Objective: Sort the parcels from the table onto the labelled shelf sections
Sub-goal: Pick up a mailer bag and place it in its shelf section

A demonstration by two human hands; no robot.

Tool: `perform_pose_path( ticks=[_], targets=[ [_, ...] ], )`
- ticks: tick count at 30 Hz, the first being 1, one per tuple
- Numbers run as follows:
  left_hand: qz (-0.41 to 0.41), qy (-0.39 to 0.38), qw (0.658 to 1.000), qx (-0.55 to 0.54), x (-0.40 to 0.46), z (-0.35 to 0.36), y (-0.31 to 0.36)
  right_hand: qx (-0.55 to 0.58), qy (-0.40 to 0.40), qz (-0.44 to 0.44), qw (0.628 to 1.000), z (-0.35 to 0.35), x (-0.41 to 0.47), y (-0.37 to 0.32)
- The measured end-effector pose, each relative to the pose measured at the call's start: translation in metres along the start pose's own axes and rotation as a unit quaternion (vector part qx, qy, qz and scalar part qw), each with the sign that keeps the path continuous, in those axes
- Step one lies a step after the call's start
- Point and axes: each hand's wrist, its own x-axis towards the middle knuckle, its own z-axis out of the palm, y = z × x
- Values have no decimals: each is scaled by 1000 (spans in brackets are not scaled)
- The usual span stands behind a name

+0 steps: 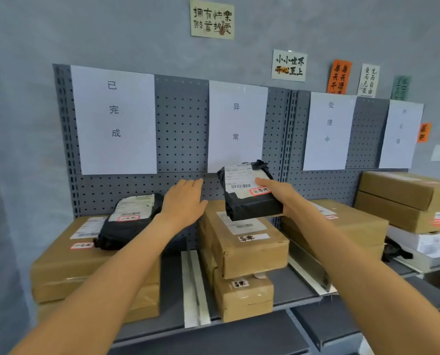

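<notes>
My right hand (281, 194) holds a black plastic-wrapped parcel (249, 203) with a white shipping label and a red-edged sticker, thumb on top. It hangs just above the stacked brown cartons (247, 247) in the second shelf section, under the middle white sign (237, 124). My left hand (184, 201) hovers with straight fingers and holds nothing, between that stack and a second black parcel (129, 219). That parcel lies on the brown cartons (67, 262) of the leftmost section.
A grey pegboard (181, 124) backs the shelf and carries several white section signs. Metal dividers (194, 288) split the shelf. More brown cartons (352, 224) fill the third section, and stacked cartons (406, 198) and a white box (424, 242) stand at far right.
</notes>
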Motion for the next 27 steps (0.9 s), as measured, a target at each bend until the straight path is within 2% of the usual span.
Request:
perform_pose_path(
  ticks=[13,22,27],
  targets=[
    [-25,-40,999,11,21,47,80,4,-7,44,999,-90,52,46],
    [-25,-53,998,10,29,77,96,49,-17,118,992,-117,83,84],
    [-30,-67,997,2,40,85,99,22,-22,133,991,-121,104,98]
  ],
)
